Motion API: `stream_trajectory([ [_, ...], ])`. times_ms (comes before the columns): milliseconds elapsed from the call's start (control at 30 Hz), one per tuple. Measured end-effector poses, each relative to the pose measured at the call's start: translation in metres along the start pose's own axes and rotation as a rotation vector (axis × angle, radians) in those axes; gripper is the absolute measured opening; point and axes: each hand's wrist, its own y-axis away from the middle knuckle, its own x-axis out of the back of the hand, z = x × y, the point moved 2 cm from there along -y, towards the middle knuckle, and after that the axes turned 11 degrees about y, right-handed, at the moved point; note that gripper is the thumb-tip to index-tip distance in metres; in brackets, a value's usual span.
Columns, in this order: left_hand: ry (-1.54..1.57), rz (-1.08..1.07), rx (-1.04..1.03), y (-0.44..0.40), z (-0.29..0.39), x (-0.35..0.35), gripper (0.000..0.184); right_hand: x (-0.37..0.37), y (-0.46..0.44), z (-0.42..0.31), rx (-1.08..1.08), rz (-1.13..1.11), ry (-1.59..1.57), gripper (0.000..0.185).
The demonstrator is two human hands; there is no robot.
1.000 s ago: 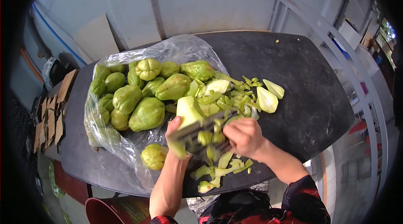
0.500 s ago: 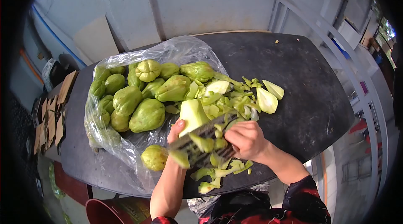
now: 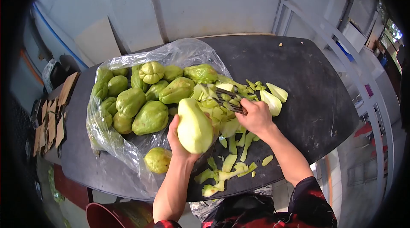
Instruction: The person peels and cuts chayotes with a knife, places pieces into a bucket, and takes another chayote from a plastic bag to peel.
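A pale, peeled chayote [image 3: 194,126] rests in my left hand [image 3: 181,144], the fingers wrapped round its side and base. My right hand [image 3: 255,117] is closed round the handle of a dark-bladed knife [image 3: 226,98]. Bits of green peel cling to the blade, which is held over a heap of peelings [image 3: 220,114] to the right of the chayote. More strips of peel [image 3: 226,172] lie near the front edge of the table. Two pale cut pieces [image 3: 271,102] sit just beyond my right hand.
Several unpeeled chayotes [image 3: 149,117] lie on a clear plastic bag [image 3: 179,50] at the left of the dark table [image 3: 307,82]. One loose chayote [image 3: 157,160] is near my left wrist. A red bin [image 3: 102,217] stands below the front edge. White railings [image 3: 341,40] rise at the right.
The knife has moved from across the chayote, away and to the right over the peel heap. My left hand has turned the chayote more upright, and more peelings lie on the table.
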Motion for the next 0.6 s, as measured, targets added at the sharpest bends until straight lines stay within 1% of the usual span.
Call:
stream_trajectory([
  [33,0.077,0.182,-0.05,0.0,0.002,0.0,0.06,0.003,-0.001,-0.003,-0.017,-0.004,-0.033,0.018],
  [67,0.076,0.181,-0.053,-0.001,0.004,0.005,0.06,0.005,-0.001,-0.005,-0.015,-0.002,-0.036,0.018],
  [133,0.183,0.073,-0.009,-0.004,0.011,0.007,0.059,0.01,-0.002,-0.01,-0.027,0.008,-0.091,0.018],
  [167,0.172,0.119,-0.043,-0.004,0.013,0.007,0.061,0.015,-0.005,-0.014,-0.021,0.008,-0.096,0.018],
  [200,0.17,0.126,-0.045,-0.006,0.014,0.007,0.061,0.027,-0.006,-0.021,-0.019,0.073,-0.178,0.018],
  [233,0.147,0.198,-0.081,-0.006,0.015,0.01,0.061,0.034,-0.004,-0.025,-0.021,0.131,-0.259,0.018],
  [267,0.125,0.262,-0.121,-0.006,0.015,0.012,0.061,0.032,0.0,-0.019,-0.08,0.141,-0.311,0.02],
  [300,0.109,0.308,-0.104,-0.007,0.012,0.011,0.058,0.026,-0.003,-0.011,-0.23,0.06,-0.436,0.021],
  [333,0.112,0.305,-0.107,-0.007,0.012,0.012,0.058,0.021,-0.003,-0.006,-0.387,-0.025,-0.56,0.022],
  [400,0.178,0.213,-0.039,-0.009,0.011,0.015,0.057,0.026,-0.003,-0.009,-0.414,-0.046,-0.553,0.022],
  [467,0.17,0.175,-0.054,-0.005,0.012,0.012,0.055,0.036,-0.001,-0.025,-0.183,0.031,-0.347,0.023],
  [500,0.189,0.164,-0.049,-0.004,0.011,0.014,0.052,0.035,0.002,-0.031,-0.023,0.152,-0.304,0.022],
  [533,0.207,0.149,-0.045,-0.005,0.011,0.012,0.049,0.043,0.002,-0.04,0.205,0.203,-0.198,0.018],
  [567,0.167,0.262,-0.118,-0.005,0.008,0.008,0.049,0.042,0.005,-0.046,0.319,0.214,-0.153,0.016],
  [600,0.084,0.314,-0.125,-0.006,0.007,0.009,0.049,0.041,0.01,-0.053,0.432,0.225,-0.107,0.015],
])
